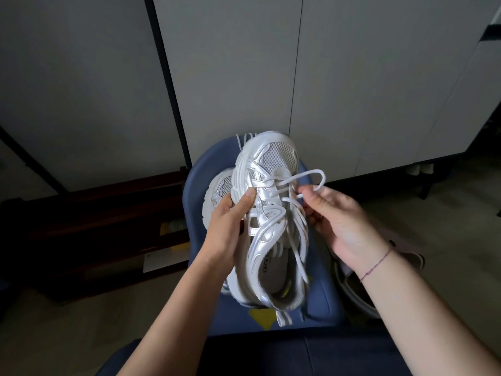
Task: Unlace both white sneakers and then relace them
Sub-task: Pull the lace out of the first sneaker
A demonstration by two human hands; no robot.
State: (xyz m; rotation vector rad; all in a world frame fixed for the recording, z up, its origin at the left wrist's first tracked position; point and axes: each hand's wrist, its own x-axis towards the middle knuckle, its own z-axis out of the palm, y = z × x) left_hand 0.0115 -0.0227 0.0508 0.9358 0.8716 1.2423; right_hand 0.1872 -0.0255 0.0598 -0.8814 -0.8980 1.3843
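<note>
A white and silver sneaker [271, 213] is held up above a blue stool, toe pointing away from me. My left hand [230, 221] grips its left side, thumb on the upper. My right hand [333, 215] pinches the white lace [306, 176] beside the eyelets, and a loop of it arches up over my fingers. The lace is threaded through the lower eyelets; loose lengths hang down along the tongue. The second white sneaker [218, 194] lies on the stool, mostly hidden behind the held shoe and my left hand.
The blue stool [320, 289] stands in front of my knees, with a yellow sticker near its front edge. Grey cabinet doors [352, 77] rise behind it. A dark low shelf [108, 226] sits at left. Other footwear [406, 253] lies on the floor at right.
</note>
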